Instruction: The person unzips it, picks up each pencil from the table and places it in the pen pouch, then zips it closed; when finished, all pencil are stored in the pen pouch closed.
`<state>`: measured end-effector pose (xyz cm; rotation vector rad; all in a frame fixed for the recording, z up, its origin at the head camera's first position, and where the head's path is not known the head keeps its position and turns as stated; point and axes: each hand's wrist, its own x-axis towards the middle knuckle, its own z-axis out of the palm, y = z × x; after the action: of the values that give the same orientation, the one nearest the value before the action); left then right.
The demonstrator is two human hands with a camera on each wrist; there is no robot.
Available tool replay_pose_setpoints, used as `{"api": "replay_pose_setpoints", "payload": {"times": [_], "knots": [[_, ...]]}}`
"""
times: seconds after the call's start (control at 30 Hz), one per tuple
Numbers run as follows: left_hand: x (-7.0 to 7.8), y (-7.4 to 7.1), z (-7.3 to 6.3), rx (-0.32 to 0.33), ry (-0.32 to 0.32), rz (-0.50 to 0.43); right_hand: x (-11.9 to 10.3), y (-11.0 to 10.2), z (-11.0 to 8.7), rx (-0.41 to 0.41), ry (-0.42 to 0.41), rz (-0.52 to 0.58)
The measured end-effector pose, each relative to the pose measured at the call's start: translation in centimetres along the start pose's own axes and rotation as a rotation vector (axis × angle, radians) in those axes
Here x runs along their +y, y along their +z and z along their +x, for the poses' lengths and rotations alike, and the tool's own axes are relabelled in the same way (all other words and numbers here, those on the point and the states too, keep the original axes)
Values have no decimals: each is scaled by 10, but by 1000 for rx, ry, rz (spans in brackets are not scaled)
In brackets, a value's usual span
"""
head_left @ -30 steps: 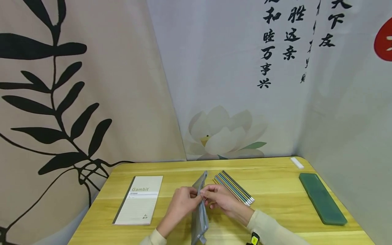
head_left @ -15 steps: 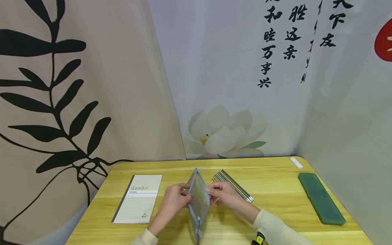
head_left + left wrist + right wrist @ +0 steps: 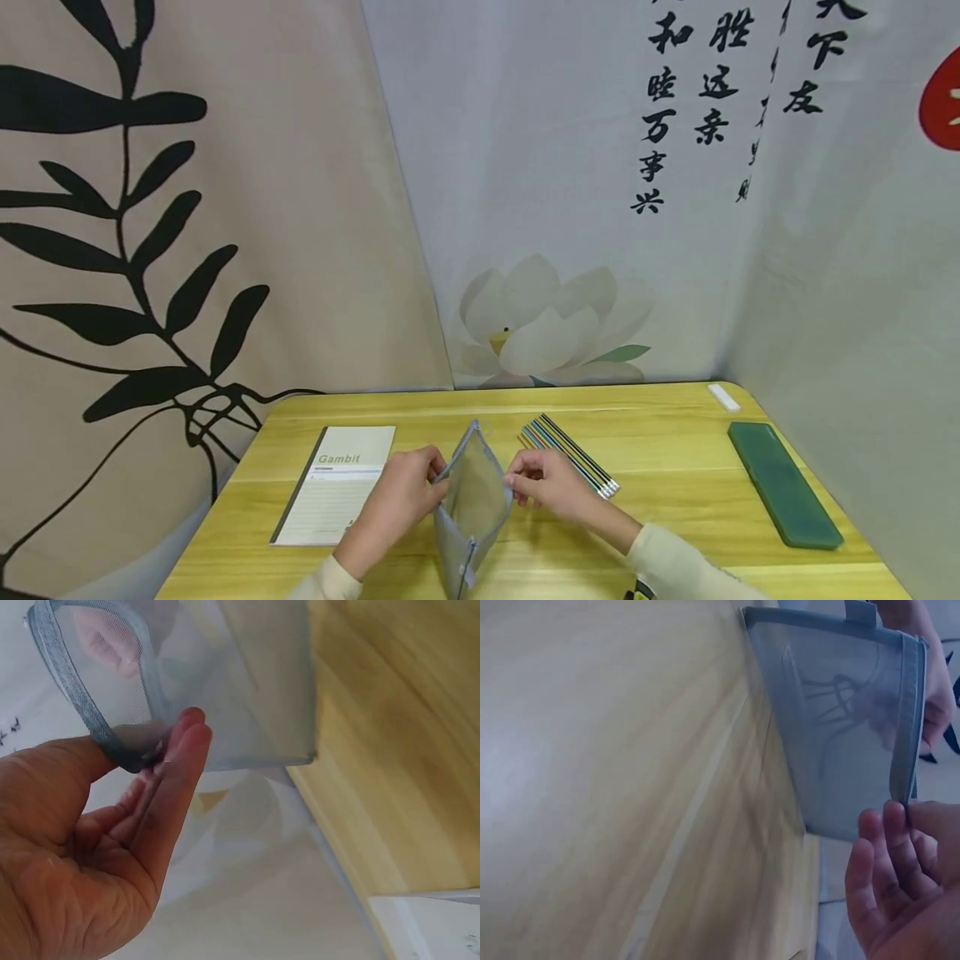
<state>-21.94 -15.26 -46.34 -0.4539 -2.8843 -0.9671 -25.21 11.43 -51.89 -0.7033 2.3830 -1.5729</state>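
A grey see-through mesh zipper pouch [image 3: 457, 546] stands on its long edge in the middle of the table, its mouth spread wide toward the head camera. My left hand [image 3: 405, 487] pinches the left rim between thumb and fingers; the left wrist view shows the thumb inside the rim band and the fingers [image 3: 176, 772] against the outer mesh. On the other side my right hand [image 3: 551, 483] pinches the right rim, thumb and fingertips meeting on the zipper edge in the right wrist view. Through the sheer pouch wall [image 3: 832, 727] only blurred shapes behind it show.
Several pencils [image 3: 570, 454] lie side by side just beyond my right hand. A notebook [image 3: 330, 492] marked Gambit lies at the left. On the right are a green case [image 3: 783, 483] and a small white block [image 3: 723, 397] near the far corner of the wooden table [image 3: 660, 417].
My hands have moved apart, the left one going left and toward me. Between them the pouch's mouth has gone from closed flat to spread wide.
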Motion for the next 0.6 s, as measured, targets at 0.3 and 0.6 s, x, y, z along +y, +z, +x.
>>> {"api": "replay_pose_setpoints", "payload": {"times": [0.3,0.6], "knots": [[19,-3,1,-110,0,-184,-14,5,-3,47,-66,-73],[15,-14,1,-127,-44,-276,10,-5,0,101,-8,-131]]}}
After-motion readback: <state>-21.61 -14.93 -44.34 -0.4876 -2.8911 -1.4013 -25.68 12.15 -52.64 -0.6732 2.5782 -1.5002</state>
